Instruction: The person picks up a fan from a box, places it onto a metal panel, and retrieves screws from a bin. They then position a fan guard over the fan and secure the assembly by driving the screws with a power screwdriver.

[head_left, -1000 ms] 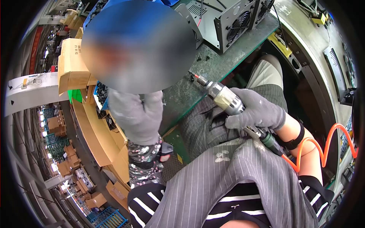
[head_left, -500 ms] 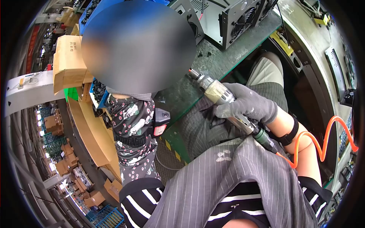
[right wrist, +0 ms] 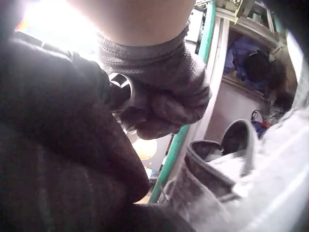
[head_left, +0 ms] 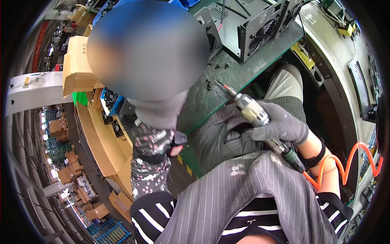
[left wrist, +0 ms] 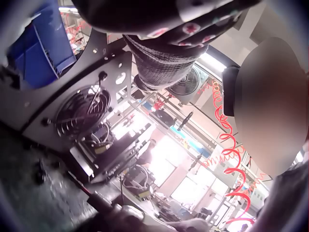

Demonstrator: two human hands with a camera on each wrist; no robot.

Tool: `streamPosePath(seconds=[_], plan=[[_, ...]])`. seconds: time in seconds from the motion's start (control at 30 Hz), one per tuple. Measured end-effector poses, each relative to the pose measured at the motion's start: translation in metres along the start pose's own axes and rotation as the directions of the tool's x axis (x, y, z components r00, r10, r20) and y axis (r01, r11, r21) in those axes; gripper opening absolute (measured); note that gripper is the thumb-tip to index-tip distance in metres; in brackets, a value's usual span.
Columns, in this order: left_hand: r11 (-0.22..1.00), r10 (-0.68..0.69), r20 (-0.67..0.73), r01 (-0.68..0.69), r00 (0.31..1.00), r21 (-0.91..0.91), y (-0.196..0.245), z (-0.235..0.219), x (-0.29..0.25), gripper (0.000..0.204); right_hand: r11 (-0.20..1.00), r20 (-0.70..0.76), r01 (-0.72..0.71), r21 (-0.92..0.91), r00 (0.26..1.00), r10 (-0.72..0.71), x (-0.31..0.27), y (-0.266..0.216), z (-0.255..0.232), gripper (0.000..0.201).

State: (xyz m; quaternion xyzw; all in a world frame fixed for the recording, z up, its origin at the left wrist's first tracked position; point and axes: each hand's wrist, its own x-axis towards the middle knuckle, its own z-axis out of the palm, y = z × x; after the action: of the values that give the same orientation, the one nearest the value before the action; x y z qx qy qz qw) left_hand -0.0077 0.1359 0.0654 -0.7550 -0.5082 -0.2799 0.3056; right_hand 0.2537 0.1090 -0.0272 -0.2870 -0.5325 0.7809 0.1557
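Note:
A grey glove covers my right hand (head_left: 282, 124), whose fingers wrap round an air screwdriver (head_left: 252, 110) with an orange coiled hose (head_left: 345, 168). The bit points over the green workbench (head_left: 199, 105), close to a few small black screws (head_left: 209, 84). In the right wrist view the gloved fingers (right wrist: 176, 108) curl round the tool's body. Of my left hand (head_left: 160, 112), only the grey glove near the wrist shows, below a flowered sleeve cover (head_left: 152, 142); a blurred patch hides its fingers. In the left wrist view the glove's knit cuff (left wrist: 157, 65) appears, fingers hidden.
Metal cases (head_left: 260, 36) with black fans stand at the bench's far end. An open cardboard carton (head_left: 99, 138) holding fans stands left, beside a blue bin (head_left: 111, 101) of black parts. My knees and apron lie under the bench edge.
My left hand goes up behind the blurred patch, then comes partly back into sight. The screwdriver shifts left, then back right and slightly down, still in my right hand.

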Motion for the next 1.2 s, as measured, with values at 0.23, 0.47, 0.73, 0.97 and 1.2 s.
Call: streamPosePath(seconds=[0.23, 0.47, 0.73, 0.97, 1.2], plan=[[0.938, -0.300, 0.557, 0.347, 0.775, 0.022, 0.051, 0.035, -0.053, 0.024, 0.987, -0.127, -0.087, -0.139, 0.990, 0.069, -0.016, 0.023, -0.017, 0.063], [0.932, -0.350, 0.697, 0.310, 0.626, 0.189, 0.061, 0.064, -0.054, 0.025, 0.959, -0.184, -0.122, -0.257, 0.980, 0.076, -0.021, 0.019, -0.013, 0.061], [0.223, -0.403, 0.778, 0.876, 0.483, -0.428, 0.060, 0.027, -0.043, 0.020, 0.966, -0.149, -0.136, -0.219, 0.983, 0.105, -0.023, 0.020, -0.022, 0.059], [-0.663, -0.266, 0.940, 0.667, 0.214, -0.339, 0.040, 0.021, -0.058, 0.026, 0.984, 0.023, -0.084, 0.154, 0.996, 0.081, -0.028, -0.013, -0.025, 0.061], [-0.493, -0.244, 0.963, 0.840, 0.115, -0.225, 0.044, 0.012, -0.056, 0.047, 0.987, 0.138, -0.108, 0.115, 0.986, 0.092, -0.024, -0.033, -0.019, 0.064]])
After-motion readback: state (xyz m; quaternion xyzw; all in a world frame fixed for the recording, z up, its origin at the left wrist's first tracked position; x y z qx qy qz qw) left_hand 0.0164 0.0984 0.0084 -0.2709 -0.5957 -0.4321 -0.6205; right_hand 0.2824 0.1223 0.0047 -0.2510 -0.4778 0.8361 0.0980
